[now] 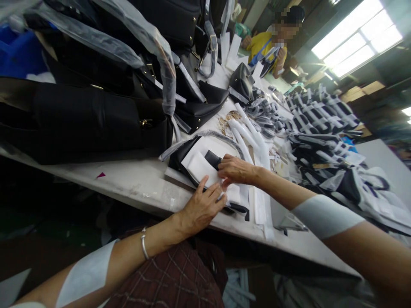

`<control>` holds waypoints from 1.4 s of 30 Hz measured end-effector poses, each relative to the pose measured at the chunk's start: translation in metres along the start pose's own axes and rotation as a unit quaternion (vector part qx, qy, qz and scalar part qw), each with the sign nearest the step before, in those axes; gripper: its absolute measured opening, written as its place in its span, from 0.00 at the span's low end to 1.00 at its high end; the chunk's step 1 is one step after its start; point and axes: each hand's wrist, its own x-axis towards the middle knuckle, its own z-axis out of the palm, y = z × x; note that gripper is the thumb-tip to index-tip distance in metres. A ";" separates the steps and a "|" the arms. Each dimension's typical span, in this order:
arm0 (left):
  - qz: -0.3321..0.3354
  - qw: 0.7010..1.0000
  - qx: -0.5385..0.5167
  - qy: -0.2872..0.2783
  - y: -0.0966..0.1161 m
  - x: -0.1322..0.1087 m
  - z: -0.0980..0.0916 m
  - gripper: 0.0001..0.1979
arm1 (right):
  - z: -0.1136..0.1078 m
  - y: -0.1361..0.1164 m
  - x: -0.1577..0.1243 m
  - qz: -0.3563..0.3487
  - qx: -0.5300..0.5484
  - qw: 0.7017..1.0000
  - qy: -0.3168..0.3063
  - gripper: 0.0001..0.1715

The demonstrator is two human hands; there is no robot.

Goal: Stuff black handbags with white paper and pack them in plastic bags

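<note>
My left hand (201,206) lies flat with fingers spread on white paper (201,169) that wraps a black leather bag piece (212,158) on the white table (135,184). My right hand (234,170) sits just beyond it, fingers curled and pinching the edge of the paper where it meets the black piece. A bracelet circles my left wrist. White bands wrap both forearms.
Black handbags (96,115) with plastic-wrapped straps are piled at the left and back. White paper rolls (247,137) and several paper-wrapped black straps (314,115) fill the right side. A person in a yellow shirt (266,45) works at the far end.
</note>
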 end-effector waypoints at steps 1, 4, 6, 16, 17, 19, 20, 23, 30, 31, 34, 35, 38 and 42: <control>0.000 1.000 0.001 0.002 0.000 0.000 0.000 0.15 | 0.003 0.006 -0.003 -0.005 -0.011 1.000 0.015 0.26; 0.003 1.000 0.003 0.012 0.000 0.001 0.001 0.15 | 0.010 0.022 -0.021 0.056 -0.030 0.996 0.054 0.29; 0.003 1.000 0.005 0.016 0.000 0.001 0.001 0.15 | 0.015 0.026 -0.037 0.151 -0.028 0.982 0.108 0.30; 0.005 1.000 0.012 0.014 -0.001 0.001 0.004 0.14 | 0.085 -0.007 -0.049 0.459 0.217 0.815 0.279 0.57; 0.005 1.000 0.011 0.012 -0.001 0.001 0.004 0.14 | 0.083 -0.012 -0.047 0.483 0.214 0.791 0.308 0.55; 0.002 1.000 0.008 0.010 0.000 0.001 0.004 0.14 | 0.071 -0.030 -0.045 0.504 0.195 0.753 0.375 0.47; 0.000 1.000 0.005 0.009 0.000 0.000 0.005 0.14 | 0.063 -0.043 -0.043 0.501 0.187 0.741 0.405 0.42; -0.002 1.000 -0.002 0.000 0.001 0.000 0.008 0.14 | 0.052 -0.092 -0.034 0.445 0.212 0.757 0.429 0.32; 0.064 0.996 -0.056 0.009 -0.022 -0.006 -0.022 0.13 | 0.089 -0.138 -0.014 0.356 0.170 0.840 0.372 0.37; 0.059 0.996 -0.061 0.027 -0.031 -0.006 -0.033 0.13 | 0.091 -0.138 -0.013 0.352 0.141 0.849 0.368 0.39; -0.052 0.993 -0.015 0.108 -0.064 -0.002 -0.066 0.14 | 0.093 -0.138 -0.012 0.365 0.049 0.863 0.345 0.41; -0.097 0.988 -0.006 0.117 -0.075 -0.001 -0.073 0.14 | 0.093 -0.140 -0.012 0.377 0.022 0.863 0.336 0.40; -0.147 0.983 -0.064 0.091 -0.093 0.002 -0.081 0.13 | 0.094 -0.142 -0.017 0.405 -0.034 0.855 0.323 0.39; -0.168 0.976 -0.116 0.069 -0.079 0.005 -0.071 0.13 | 0.108 -0.139 -0.038 0.427 -0.070 0.838 0.331 0.41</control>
